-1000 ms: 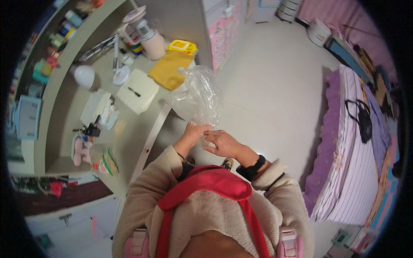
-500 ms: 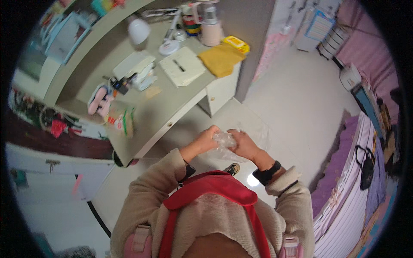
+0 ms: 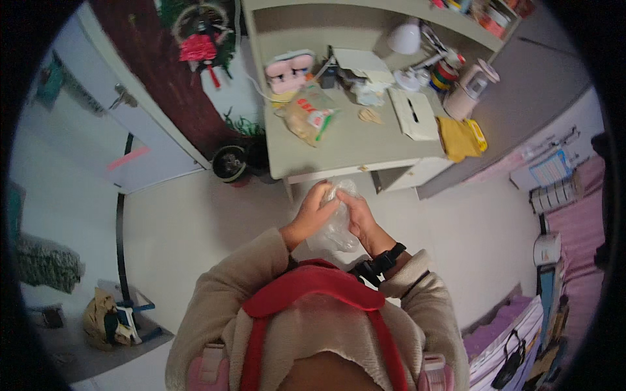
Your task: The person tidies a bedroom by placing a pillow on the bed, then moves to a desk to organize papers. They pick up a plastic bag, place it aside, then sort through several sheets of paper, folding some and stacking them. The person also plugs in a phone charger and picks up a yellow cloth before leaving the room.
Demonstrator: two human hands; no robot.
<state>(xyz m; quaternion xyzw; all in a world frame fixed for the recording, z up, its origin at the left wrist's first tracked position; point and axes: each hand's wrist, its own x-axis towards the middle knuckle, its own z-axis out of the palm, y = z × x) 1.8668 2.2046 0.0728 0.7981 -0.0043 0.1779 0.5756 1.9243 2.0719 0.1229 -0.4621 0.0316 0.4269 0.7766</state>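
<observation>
Clutching a clear plastic bag (image 3: 334,225), both hands meet just below the front edge of the tabletop (image 3: 345,140). The left hand (image 3: 312,212) has its grip closed on the bag's upper left side; the right hand (image 3: 357,215) grasps its right side, a black watch (image 3: 381,260) on that wrist. The bag hangs crumpled between them, over the floor. On the tabletop lie a snack packet (image 3: 312,117), a white tissue box (image 3: 412,114) and a yellow cloth (image 3: 458,138).
</observation>
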